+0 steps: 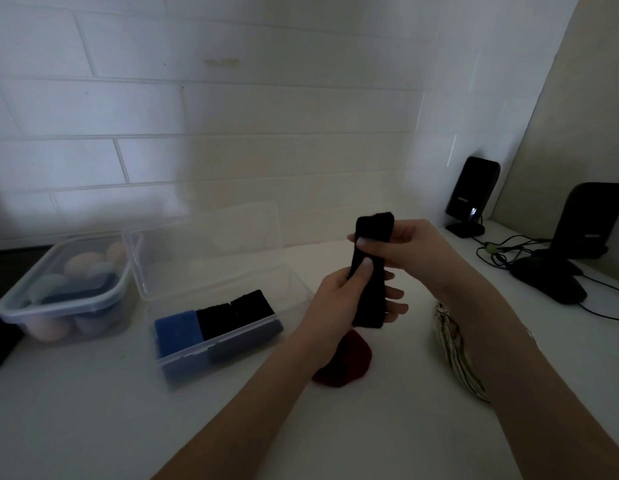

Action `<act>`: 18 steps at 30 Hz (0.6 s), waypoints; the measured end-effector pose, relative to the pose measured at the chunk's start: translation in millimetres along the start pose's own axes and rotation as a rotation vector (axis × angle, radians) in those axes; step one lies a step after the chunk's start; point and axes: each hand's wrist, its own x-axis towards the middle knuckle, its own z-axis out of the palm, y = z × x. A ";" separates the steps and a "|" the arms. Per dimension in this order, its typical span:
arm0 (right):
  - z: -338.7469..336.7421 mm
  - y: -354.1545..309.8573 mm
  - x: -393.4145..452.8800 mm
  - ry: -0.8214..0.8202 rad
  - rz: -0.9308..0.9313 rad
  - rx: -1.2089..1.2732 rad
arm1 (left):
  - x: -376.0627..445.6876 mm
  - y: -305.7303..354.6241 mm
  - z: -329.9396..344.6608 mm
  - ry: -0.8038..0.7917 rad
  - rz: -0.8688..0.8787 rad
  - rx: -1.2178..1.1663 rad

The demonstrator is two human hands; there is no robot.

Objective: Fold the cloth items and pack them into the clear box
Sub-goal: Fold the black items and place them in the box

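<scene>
Left of the hands, the clear box (218,327) with its lid raised holds one blue and two black folded cloths; left hand (339,299) and right hand (405,247) both grip an upright black cloth (370,271) above a red cloth (349,365).

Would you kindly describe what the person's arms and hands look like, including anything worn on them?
Both forearms are bare up to the frame edge, with no sleeves visible. The left hand and right hand wear no gloves, and I can make out no rings, watch or bracelets, though the light is dim. The fingernails are short and appear unpainted.
</scene>
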 end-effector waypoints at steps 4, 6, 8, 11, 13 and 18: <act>-1.9 -2.5 -0.8 0.094 -0.055 0.081 | -1.1 -2.0 2.0 -0.019 -0.030 -0.009; -0.6 -4.7 -0.3 0.061 -0.082 0.099 | -0.4 -1.9 0.6 0.032 -0.020 -0.008; 0.3 -6.5 -0.4 -0.029 -0.094 0.066 | 0.3 -1.0 -1.1 0.089 -0.023 -0.025; -1.1 -11.3 -2.5 -0.154 -0.150 -0.131 | -1.1 0.2 -0.6 0.123 -0.030 -0.030; -1.9 -15.6 -4.1 -0.186 -0.236 -0.241 | -1.2 1.1 -0.2 0.125 -0.025 -0.041; 5.2 -17.1 -3.7 -0.209 -0.324 -0.294 | 1.4 7.7 -1.2 0.118 0.006 -0.176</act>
